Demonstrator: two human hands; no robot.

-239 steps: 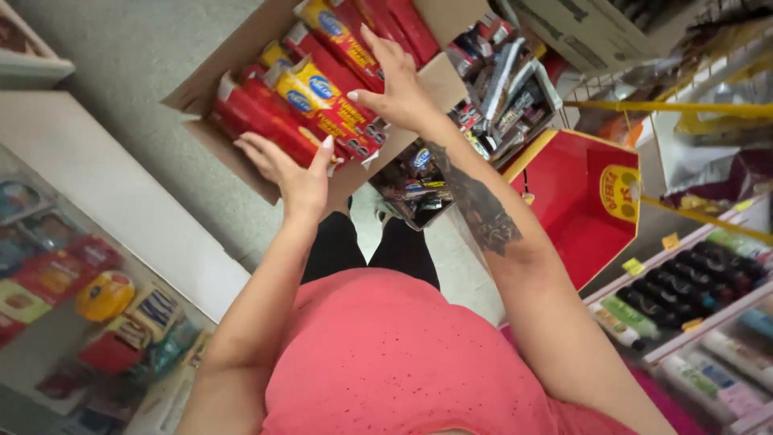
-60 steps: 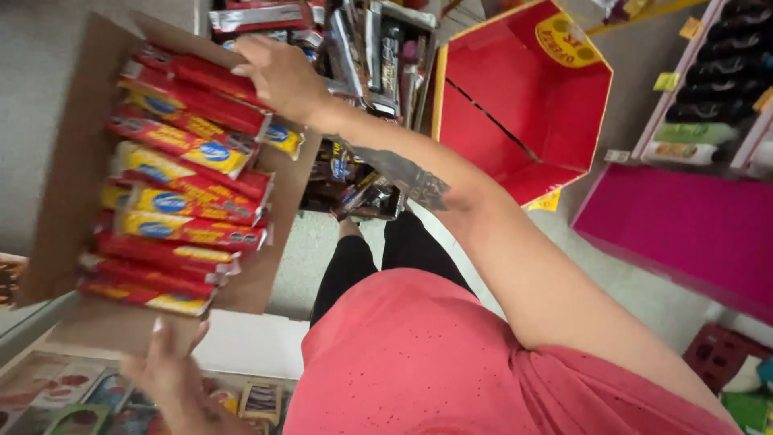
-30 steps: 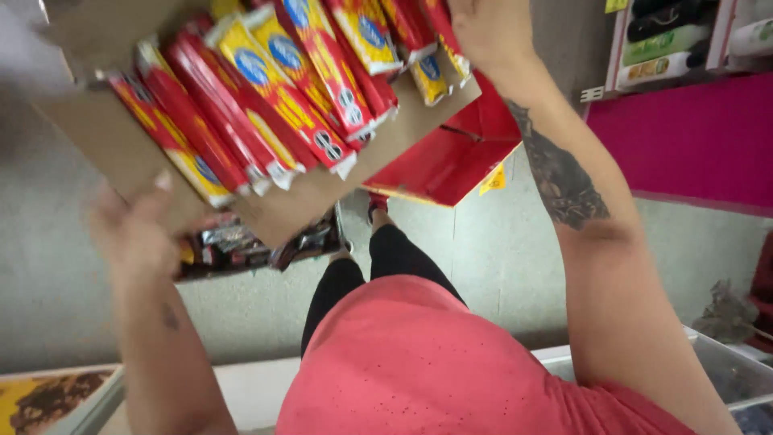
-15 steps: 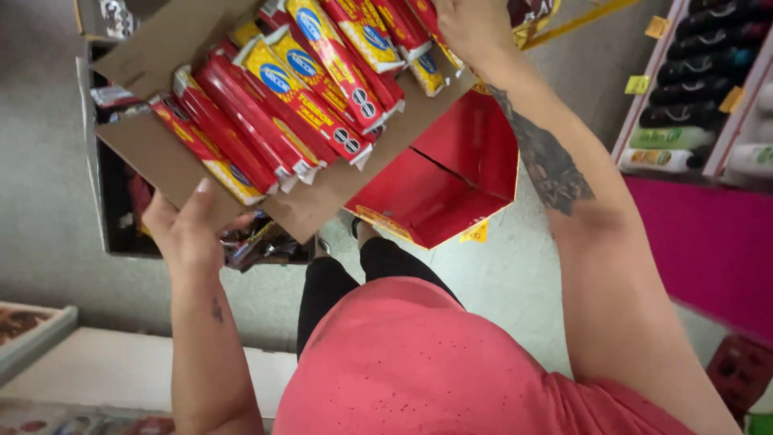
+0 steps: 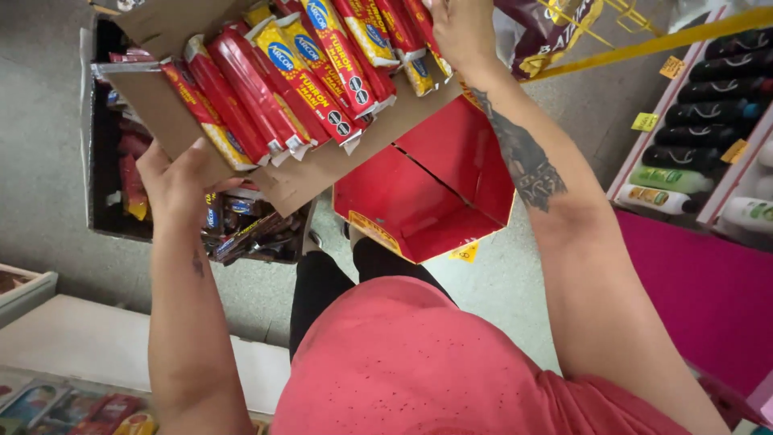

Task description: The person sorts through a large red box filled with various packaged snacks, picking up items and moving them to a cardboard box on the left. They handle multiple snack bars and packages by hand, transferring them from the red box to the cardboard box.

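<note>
The grey floor (image 5: pixel 48 201) filled the background, with a magenta shelf panel (image 5: pixel 708 298) along the right side. Above that panel a shelf (image 5: pixel 708 113) carried rows of dark and pale bottles lying side by side. The person wore a coral-red shirt (image 5: pixel 435 370) and dark trousers, seen from above.

A flat cardboard box (image 5: pixel 322 165) was held up at chest height, tilted, its open side turned to the camera. It was packed with long candy bars (image 5: pixel 282 89) in red and yellow wrappers, lying side by side in slanted rows. Under the box, on the floor, stood an empty red display box (image 5: pixel 427 193) with its flaps open. To the left of it a dark tray (image 5: pixel 109 193) held more wrapped sweets in a loose heap.

The left hand (image 5: pixel 173 181) gripped the lower left edge of the cardboard box, fingers curled under it and the thumb pressed over the rim. The right hand (image 5: pixel 463 32) rested at the upper right end of the box, on the bars there; its fingers were bent downward, though whether they pinched a bar or only steadied the box could not be told. The right forearm bore a dark tattoo (image 5: pixel 527 157).

At the lower left corner, a white shelf edge (image 5: pixel 88 346) showed above coloured packets.
</note>
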